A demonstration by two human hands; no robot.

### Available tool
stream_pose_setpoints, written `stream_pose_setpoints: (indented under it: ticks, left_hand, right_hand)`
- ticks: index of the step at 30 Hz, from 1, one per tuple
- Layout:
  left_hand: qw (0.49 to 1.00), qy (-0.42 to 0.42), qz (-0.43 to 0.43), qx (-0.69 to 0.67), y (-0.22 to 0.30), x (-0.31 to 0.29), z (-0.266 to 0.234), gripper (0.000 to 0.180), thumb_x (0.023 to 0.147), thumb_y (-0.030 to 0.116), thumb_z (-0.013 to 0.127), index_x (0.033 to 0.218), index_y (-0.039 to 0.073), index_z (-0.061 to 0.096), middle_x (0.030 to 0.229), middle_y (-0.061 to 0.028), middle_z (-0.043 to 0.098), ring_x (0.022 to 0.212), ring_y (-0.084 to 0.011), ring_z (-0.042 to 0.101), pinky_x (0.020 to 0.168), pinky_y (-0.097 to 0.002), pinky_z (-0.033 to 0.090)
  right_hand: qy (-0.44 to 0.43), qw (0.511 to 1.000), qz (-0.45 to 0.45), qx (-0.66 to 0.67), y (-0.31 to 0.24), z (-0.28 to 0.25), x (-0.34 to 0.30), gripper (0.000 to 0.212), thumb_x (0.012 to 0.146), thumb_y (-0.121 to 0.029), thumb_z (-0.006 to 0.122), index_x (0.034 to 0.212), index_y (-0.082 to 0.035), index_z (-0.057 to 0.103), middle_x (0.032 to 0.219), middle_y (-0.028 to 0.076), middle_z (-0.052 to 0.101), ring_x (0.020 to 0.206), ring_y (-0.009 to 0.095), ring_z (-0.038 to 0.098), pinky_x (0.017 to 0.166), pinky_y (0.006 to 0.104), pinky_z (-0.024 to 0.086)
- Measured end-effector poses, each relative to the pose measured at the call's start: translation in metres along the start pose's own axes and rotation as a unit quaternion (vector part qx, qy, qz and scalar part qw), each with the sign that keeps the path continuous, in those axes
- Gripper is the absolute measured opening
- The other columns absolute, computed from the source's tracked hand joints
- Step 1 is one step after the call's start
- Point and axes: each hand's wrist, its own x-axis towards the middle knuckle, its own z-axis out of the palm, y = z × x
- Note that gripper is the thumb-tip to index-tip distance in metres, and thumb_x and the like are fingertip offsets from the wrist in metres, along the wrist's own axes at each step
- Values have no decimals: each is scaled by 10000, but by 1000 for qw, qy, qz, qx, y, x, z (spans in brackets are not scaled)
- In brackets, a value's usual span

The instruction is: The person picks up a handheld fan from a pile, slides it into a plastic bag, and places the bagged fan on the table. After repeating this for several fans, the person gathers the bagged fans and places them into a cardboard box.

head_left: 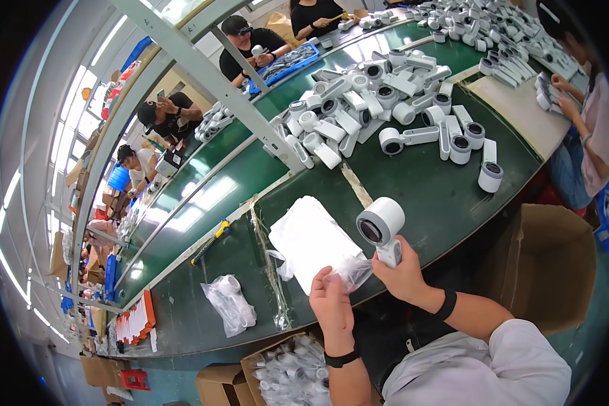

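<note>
A worker's right hand (400,274) grips a white handheld device (388,218) by its handle above the green tabletop's (426,196) near edge. Beside it, the left hand (333,308) pinches a clear plastic bag (353,273).

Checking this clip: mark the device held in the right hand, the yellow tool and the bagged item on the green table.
Held device (386,220): head view, on its round end.
Yellow tool (220,231): head view, on its upper end.
Bagged item (230,304): head view, middle of its wrapping.
</note>
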Motion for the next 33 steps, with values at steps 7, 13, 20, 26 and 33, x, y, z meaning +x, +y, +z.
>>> stream_pose_setpoints:
  ticks: [7, 13, 20, 26, 33]
  left_hand:
    - [968, 50, 83, 233, -11, 1, 8, 160, 936, 101, 636, 1020, -33, 661, 800, -21, 630, 652, -56, 529, 588, -189, 415]
    - [961, -9, 75, 265, -6, 5, 18, 187, 947, 132, 636, 1024, -34, 672, 815, -16, 640, 659, -57, 534, 611, -194, 431]
    - [956, -119, 78, 258, 6, 3, 23, 145, 929, 68, 627, 974, -57, 686, 1016, -59, 633, 857, -100, 565, 748, -232, 454]
    - [912, -132, 175, 346, 14, -8, 24, 121, 916, 62, 646, 955, -39, 701, 1065, -64, 584, 883, -106, 544, 732, -230, 445]
    - [725, -119, 406, 543, -19, -23, 32, 106, 841, 55, 710, 940, 19, 706, 945, -96, 546, 740, -192, 529, 631, -291, 438]
  right_hand:
    - [-78, 995, -8, -64, -11, -35, -2, 336, 815, -75, 701, 1113, -11, 559, 914, 26, 640, 807, 83, 584, 706, 260, 478]
    - [-400, 912, 14, -87, -64, -101, 5, 631, 814, -97, 736, 1360, -27, 428, 923, 50, 685, 793, 77, 596, 713, 257, 478]
    - [-531, 816, 185, -134, -61, -87, 38, 855, 907, -241, 634, 1559, -157, 87, 800, 48, 624, 624, 129, 572, 572, 278, 482]
    - [-447, 860, 206, -138, -44, -66, 29, 695, 931, -235, 631, 1522, -125, 282, 815, 17, 587, 612, 96, 535, 566, 253, 473]
    - [-324, 907, 266, 42, -20, -34, 8, 760, 917, -147, 628, 1535, -68, 192, 906, 39, 623, 707, 92, 593, 629, 242, 500]
